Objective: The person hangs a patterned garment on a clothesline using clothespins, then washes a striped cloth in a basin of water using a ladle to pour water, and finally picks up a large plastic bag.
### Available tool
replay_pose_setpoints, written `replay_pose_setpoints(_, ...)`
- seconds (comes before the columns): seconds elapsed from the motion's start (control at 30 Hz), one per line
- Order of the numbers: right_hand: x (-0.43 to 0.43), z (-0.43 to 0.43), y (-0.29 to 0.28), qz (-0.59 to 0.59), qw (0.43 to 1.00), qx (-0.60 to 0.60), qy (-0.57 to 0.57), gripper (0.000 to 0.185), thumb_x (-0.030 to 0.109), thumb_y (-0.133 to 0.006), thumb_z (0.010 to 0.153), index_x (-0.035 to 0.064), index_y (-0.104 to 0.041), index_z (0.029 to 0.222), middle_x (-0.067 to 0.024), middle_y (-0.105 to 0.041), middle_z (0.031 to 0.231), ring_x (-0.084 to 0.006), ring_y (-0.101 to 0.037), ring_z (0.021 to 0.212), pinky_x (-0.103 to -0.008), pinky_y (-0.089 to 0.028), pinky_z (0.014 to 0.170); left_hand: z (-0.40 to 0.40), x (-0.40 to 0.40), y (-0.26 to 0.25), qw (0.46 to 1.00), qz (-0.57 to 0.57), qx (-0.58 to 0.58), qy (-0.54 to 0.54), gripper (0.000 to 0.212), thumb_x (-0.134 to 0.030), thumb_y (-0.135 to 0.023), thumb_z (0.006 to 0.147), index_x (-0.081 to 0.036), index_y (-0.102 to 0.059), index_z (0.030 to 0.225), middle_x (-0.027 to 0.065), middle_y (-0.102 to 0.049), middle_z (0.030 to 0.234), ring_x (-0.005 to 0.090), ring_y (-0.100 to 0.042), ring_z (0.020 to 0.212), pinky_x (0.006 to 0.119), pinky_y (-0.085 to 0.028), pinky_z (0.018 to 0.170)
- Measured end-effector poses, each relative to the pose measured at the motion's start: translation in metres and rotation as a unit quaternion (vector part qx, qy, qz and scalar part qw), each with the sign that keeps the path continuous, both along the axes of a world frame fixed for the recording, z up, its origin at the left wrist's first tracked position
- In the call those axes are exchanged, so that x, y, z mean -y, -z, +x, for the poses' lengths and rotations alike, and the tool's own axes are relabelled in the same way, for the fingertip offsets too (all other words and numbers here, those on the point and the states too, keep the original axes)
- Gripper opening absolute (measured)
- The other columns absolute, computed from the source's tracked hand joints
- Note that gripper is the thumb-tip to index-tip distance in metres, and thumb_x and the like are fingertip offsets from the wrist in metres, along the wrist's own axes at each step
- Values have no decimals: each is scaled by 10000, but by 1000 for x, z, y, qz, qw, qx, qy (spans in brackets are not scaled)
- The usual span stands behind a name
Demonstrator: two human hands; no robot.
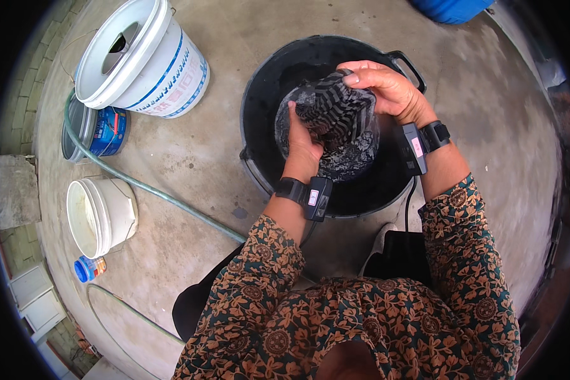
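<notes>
A dark cloth with grey stripes point(337, 107), bunched up, is held between my two hands above a black tub point(266, 137). My right hand point(384, 90) pinches its upper right edge between thumb and fingers. On the lower left side, my left hand point(301, 145) grips the cloth with the thumb raised; its other fingers are hidden behind the fabric. Foamy water point(356, 159) lies in the bottom of the tub, just beneath the cloth. One tub handle point(411, 71) stands out past my right hand.
Left of the tub stand a large white bucket point(171, 80), a blue paint bucket point(107, 130), a smaller white bucket point(116, 213) and a small blue-lidded jar point(89, 269). A green hose point(171, 202) crosses the concrete floor. At the top right is a blue container point(451, 9).
</notes>
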State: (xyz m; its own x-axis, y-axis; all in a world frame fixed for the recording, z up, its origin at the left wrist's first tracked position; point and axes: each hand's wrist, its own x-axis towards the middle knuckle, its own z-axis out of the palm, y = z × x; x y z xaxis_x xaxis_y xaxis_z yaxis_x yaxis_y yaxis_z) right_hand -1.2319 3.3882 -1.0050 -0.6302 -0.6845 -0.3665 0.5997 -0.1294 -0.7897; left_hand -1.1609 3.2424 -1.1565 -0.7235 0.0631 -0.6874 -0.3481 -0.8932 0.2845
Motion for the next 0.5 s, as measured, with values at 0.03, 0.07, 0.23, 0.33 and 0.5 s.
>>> replay_pose_setpoints(0.03, -4, -7, 19, 57, 993, 22, 99, 321, 145, -558, 774, 35, -515, 1073, -52, -568, 1000, -184, -535, 937, -350, -445, 808, -6, 1, -4, 994, 76, -83, -10, 565, -468, -449, 833, -84, -356, 1236, 109, -457, 1194, 282, -440, 1098, 464, -348, 910)
replay_pose_setpoints(0.07, -6, -8, 39, 177, 981, -10, 78, 357, 234, -549, 791, 52, -500, 1095, -65, -539, 1061, -205, -525, 960, -388, -438, 814, -10, 3, 4, 995, 55, -67, -55, 442, -411, -421, 864, -59, -461, 1128, 113, -527, 1100, 272, -504, 1027, 437, -411, 853)
replay_pose_setpoints(0.23, -1, 33, 129, 36, 950, 294, 100, 505, 549, -498, 774, 90, -579, 968, -94, -589, 1011, -224, -561, 922, -419, -431, 831, -5, -40, -25, 991, -25, -90, -93, 307, -268, -467, 871, -24, -463, 1056, 83, -548, 973, 196, -557, 837, 329, -477, 724)
replay_pose_setpoints(0.33, 2, 35, 149, -127, 934, 279, 182, 371, 403, -558, 796, 43, -607, 873, -81, -633, 857, -228, -606, 773, -368, -483, 760, 7, -47, -32, 976, -187, -90, -72, 411, -278, -494, 854, 4, -403, 1139, 123, -523, 1016, 204, -526, 912, 313, -440, 792)
replay_pose_setpoints(0.5, 37, 38, 105, 28, 948, 204, 242, 420, 380, -606, 762, 18, -571, 973, -117, -592, 973, -249, -559, 897, -355, -424, 846, 9, -20, -24, 997, 33, 52, 56, 829, -693, -430, 703, -73, -352, 1247, 129, -375, 1274, 289, -369, 1154, 409, -300, 953)
